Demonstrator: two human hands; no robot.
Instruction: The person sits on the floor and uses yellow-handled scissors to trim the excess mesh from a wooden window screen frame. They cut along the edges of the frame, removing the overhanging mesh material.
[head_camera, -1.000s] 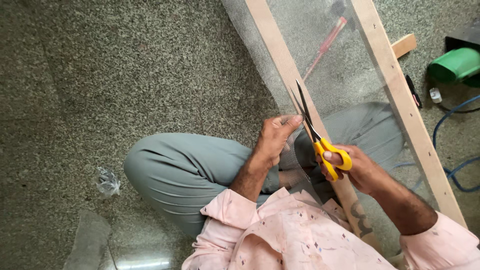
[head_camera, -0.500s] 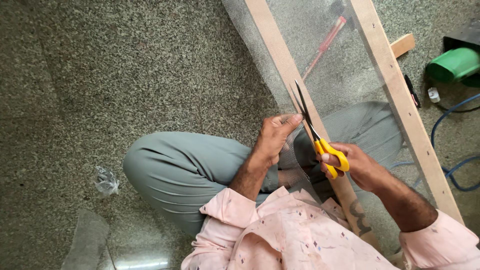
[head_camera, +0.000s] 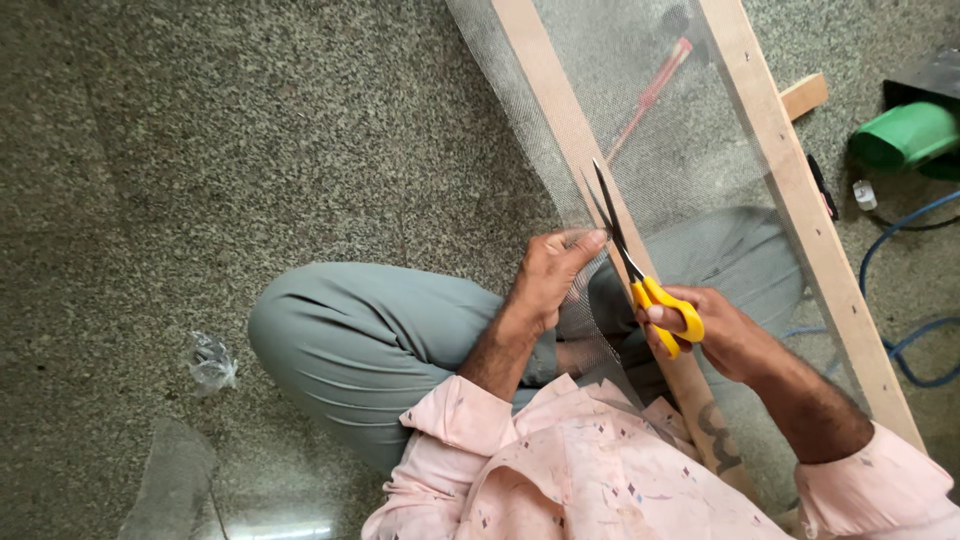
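A person sat cross-legged on a speckled stone floor (head_camera: 250, 150), seen from above. The right hand (head_camera: 725, 335) was clamped through the yellow handles of a pair of scissors (head_camera: 640, 275), blades parted and pointing toward 11 o'clock along the inner edge of a wooden frame (head_camera: 560, 120). The left hand (head_camera: 550, 275) pinched the loose edge of fine grey mesh (head_camera: 640, 130) just at 9 o'clock of the blades, fingers closed on it. Compared with a second before, hands and scissors sat in nearly the same spot, the blades slightly higher along the rail, so the trimming seemed to creep forward slowly. At 2 o'clock lay a green roll (head_camera: 905, 135) and a blue cable (head_camera: 900, 290); a crumpled clear wrapper (head_camera: 210, 362) lay at 8 o'clock
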